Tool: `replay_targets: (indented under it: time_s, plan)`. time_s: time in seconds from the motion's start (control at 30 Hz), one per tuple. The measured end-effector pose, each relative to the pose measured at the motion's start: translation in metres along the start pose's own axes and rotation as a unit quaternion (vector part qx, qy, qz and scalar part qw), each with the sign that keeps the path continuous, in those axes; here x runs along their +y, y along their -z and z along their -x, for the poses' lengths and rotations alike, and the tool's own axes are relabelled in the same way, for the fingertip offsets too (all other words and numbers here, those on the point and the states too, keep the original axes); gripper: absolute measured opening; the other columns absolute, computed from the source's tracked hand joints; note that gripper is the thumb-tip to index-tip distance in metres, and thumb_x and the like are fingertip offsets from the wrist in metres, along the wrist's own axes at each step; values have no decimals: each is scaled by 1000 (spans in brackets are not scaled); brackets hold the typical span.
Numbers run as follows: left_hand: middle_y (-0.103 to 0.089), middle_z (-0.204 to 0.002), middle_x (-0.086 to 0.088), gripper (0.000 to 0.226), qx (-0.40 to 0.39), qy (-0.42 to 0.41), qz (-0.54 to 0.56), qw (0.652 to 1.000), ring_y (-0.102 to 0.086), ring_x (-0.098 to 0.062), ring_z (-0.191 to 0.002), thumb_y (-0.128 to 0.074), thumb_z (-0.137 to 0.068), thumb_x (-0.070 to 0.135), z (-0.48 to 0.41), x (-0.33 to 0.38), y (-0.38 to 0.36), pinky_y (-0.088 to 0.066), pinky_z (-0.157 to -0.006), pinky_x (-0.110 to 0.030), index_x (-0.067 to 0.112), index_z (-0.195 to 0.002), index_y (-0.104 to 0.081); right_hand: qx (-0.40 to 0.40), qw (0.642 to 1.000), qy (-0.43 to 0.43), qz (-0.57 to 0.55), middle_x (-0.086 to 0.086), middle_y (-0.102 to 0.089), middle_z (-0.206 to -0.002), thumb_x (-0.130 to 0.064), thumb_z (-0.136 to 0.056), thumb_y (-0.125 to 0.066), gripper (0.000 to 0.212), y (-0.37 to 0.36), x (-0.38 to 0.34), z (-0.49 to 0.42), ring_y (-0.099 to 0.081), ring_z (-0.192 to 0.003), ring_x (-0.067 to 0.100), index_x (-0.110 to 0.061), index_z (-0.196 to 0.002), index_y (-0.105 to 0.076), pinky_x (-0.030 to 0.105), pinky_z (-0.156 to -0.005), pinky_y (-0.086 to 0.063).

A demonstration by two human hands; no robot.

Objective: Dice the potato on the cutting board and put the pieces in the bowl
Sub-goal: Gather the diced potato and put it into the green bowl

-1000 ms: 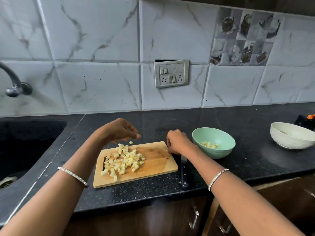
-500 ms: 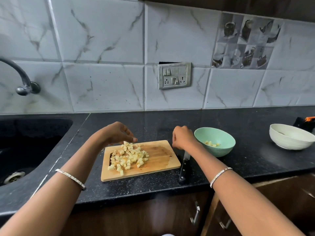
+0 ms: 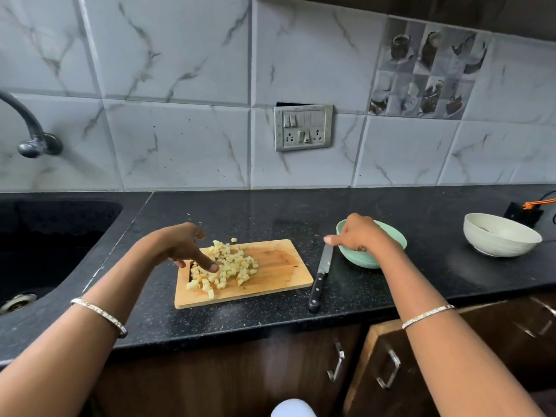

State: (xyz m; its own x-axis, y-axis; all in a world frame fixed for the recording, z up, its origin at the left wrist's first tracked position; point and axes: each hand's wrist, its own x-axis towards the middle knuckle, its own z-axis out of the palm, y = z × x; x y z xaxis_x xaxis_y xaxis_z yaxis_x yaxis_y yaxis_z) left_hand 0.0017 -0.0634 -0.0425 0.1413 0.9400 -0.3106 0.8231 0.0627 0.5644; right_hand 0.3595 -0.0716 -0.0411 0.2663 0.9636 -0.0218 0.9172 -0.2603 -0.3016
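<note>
Potato dice point(image 3: 228, 266) are heaped on the 9 o'clock half of the board point(image 3: 276, 266). The left hand point(image 3: 183, 246) is relaxed, one fingertip touching the heap. At 3 o'clock, past the knife point(image 3: 322, 272), the right hand point(image 3: 362, 234) curls over the bowl point(image 3: 361, 260); I cannot tell whether it holds anything.

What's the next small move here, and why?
Probably the left hand should scoop a handful of potato dice: the pile lies on the cutting board at its fingertips, the right hand is over the green bowl, and the knife lies on the counter.
</note>
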Motion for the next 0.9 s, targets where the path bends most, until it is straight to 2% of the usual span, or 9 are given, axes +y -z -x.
replay_targets:
  time_s: [0.07,0.13,0.23,0.33,0.43,0.5,0.67,0.8,0.9]
  plan:
    - [-45,-148,-15,126,-6,7,-4,1000,-62,-34,-110,-90,-39,39,2,-4,0,-55,-93,-44,13,-150,-34,35,999,18,33,13,-52,-89,-26,-87,-75,42,-8,-6,5,-50,-78,31,-18,-68,-38,32,-58,-36]
    - [-43,-150,-13,118,-17,11,-20,1000,-61,-33,-112,-91,-52,34,5,-8,1,-55,-93,-40,13,-151,-31,40,998,27,34,13,-50,-83,-13,-85,-70,35,-12,-14,10,-54,-85,33,-16,-67,-40,31,-55,-34]
    - [-43,-149,-12,114,-24,13,-48,998,-63,-28,-106,-91,-61,31,8,-14,0,-52,-94,-38,10,-152,-27,71,996,42,44,15,-57,-94,-21,-83,-78,26,-13,-32,25,-60,-97,36,-11,-81,-54,32,-63,-38]
    - [-48,-145,-11,114,-30,10,-87,996,-64,-25,-104,-91,-60,35,7,-17,-4,-48,-100,-41,8,-151,-28,161,981,108,4,12,-66,-112,-33,-85,-79,42,-21,-62,44,-63,-107,34,-6,-113,-65,37,-80,-49]
    - [-56,-136,-10,108,-25,10,-114,993,-60,-26,-111,-92,-58,41,6,-18,-11,-46,-97,-39,3,-144,-38,-21,983,175,-58,7,-64,-130,-53,-77,-80,76,-36,-98,55,-61,-117,24,-13,-137,-59,38,-98,-51]
    - [-61,-130,-10,102,-20,12,-115,993,-60,-26,-111,-92,-58,44,5,-19,-14,-47,-91,-35,0,-137,-45,-136,971,196,0,7,-56,-139,-62,-69,-83,96,-50,-115,56,-58,-120,25,-12,-145,-50,39,-97,-52]
    - [-55,-136,-11,97,-18,2,-52,998,-52,-28,-120,-91,-63,29,-2,-19,-16,-43,-95,-35,2,-141,-41,-198,957,197,80,7,-33,-142,-65,-56,-89,121,-70,-136,46,-58,-112,26,-13,-150,-33,36,-70,-54]
    - [-51,-140,-12,100,-34,-5,-34,999,-51,-27,-122,-91,-64,21,-10,-15,-16,-43,-103,-36,5,-147,-37,-206,950,225,71,10,-35,-147,-59,-58,-91,119,-72,-156,37,-48,-129,30,-14,-152,-34,43,-99,-50]
    - [-57,-134,-10,90,-41,-20,-30,998,-56,-20,-108,-90,-66,19,-16,-13,-15,-46,-92,-29,8,-143,-45,-213,948,235,35,7,-43,-148,-53,-57,-94,113,-76,-169,32,-50,-130,28,-16,-149,-41,43,-104,-49]
